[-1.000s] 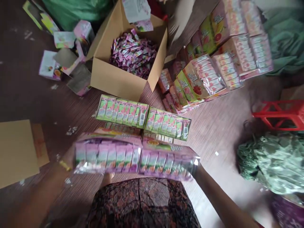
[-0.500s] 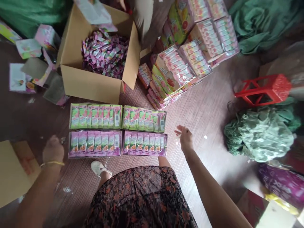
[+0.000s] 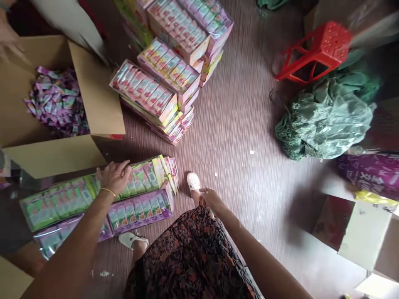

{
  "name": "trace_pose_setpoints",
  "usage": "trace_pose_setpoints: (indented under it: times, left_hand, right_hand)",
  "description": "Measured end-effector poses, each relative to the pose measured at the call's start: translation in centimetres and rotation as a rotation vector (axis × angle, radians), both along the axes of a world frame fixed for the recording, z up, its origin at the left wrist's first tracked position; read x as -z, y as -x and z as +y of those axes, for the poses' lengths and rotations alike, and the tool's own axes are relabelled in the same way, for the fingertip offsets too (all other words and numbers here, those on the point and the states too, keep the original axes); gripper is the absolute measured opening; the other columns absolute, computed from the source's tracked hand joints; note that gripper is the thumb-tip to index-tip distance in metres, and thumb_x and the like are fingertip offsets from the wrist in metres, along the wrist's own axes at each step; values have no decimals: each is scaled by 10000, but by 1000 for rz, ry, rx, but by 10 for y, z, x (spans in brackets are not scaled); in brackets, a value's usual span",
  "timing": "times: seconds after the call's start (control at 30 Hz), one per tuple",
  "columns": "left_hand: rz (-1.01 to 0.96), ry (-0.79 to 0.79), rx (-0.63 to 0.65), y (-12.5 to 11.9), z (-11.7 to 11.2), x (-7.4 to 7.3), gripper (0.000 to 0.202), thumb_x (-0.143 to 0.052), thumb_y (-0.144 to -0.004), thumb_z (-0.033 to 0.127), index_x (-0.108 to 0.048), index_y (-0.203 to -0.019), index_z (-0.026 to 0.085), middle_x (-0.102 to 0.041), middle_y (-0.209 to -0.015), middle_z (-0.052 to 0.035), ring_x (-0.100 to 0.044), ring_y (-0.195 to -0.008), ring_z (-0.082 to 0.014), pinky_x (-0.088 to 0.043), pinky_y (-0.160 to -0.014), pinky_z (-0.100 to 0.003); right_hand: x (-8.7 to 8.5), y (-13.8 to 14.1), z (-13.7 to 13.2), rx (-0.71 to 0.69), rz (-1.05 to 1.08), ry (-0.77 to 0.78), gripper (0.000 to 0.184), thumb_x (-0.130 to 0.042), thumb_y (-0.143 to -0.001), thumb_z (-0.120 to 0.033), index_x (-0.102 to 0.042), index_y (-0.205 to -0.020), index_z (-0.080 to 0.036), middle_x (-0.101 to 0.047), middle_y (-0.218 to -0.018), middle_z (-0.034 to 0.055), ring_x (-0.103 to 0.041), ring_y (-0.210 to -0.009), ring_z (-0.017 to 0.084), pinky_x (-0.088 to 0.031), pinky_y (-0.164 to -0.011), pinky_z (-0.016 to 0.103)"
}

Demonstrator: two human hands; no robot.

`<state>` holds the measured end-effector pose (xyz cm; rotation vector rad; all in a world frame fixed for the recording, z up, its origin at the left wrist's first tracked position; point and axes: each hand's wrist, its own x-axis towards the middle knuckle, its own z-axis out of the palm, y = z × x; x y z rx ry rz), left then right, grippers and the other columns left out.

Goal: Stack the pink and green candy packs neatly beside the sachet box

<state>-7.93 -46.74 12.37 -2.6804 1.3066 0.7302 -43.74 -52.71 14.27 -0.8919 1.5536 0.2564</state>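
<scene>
My left hand [image 3: 114, 176] lies spread on top of a green box of packets [image 3: 145, 176], with a yellow bracelet at the wrist. In front of it, nearer me, is a purple box of packets [image 3: 139, 209]. Another green box [image 3: 57, 201] and a purple box [image 3: 59, 236] continue to the left, the latter partly behind my forearm. Beside my knee, my right hand [image 3: 213, 201] is closed on the edge of a dark floral skirt [image 3: 190, 241], which is drawn up to a point there.
An open carton [image 3: 56, 155] holds a heap of small purple packets [image 3: 59, 104]; a blurred hand of another person [image 3: 11, 43] is over it. Stacked packet boxes [image 3: 145, 91] stand behind. To the right are a red stool [image 3: 330, 45], a green bundle [image 3: 327, 114] and a white box [image 3: 363, 234].
The view has swung right. My left hand has moved onto the green box, and my right hand has come in to the skirt. A white shoe now shows beside the boxes.
</scene>
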Motion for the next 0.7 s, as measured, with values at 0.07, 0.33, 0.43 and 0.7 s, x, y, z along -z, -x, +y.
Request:
trace_pose_setpoints:
  times: [0.07,0.33,0.43,0.7]
  left_hand:
    - [-40,-35,21,3,-5,3,421,-405,-947,404,-676,-1201,206,-624,-1266,-120,-451,-1302,-358,-124,-1146,-692]
    - [30,-79,3,6,-1,-2,343,-490,-921,384,-721,-1092,195,-683,-1181,-103,-506,-1220,-357,-118,-1149,-681]
    - [60,-75,-29,8,3,-1,299,-507,-912,364,-731,-1059,233,-685,-1195,-80,-477,-1271,-348,-78,-1169,-670]
    - [114,97,-160,30,35,-15,458,-479,-923,371,-596,-1351,260,-459,-1499,-118,-235,-1475,-354,-149,-1209,-590]
  right_hand:
    - [-4,16,-8,70,-18,-152,268,-404,-915,-161,-593,-1091,-91,-680,-745,57,-514,-466,84,-377,-444,194]
    - [-7,8,-38,119,37,-217,200,-376,-934,-153,-547,-1031,-118,-656,-692,9,-397,-343,44,-306,-380,187]
    - [-10,-20,-35,27,25,-194,247,-392,-911,-171,-553,-1094,-132,-661,-691,4,-406,-338,56,-334,-378,195]
    - [-24,-111,-37,-491,-42,252,346,-411,-869,-329,-653,-1060,-172,-717,-996,78,-631,-658,146,-496,-614,272]
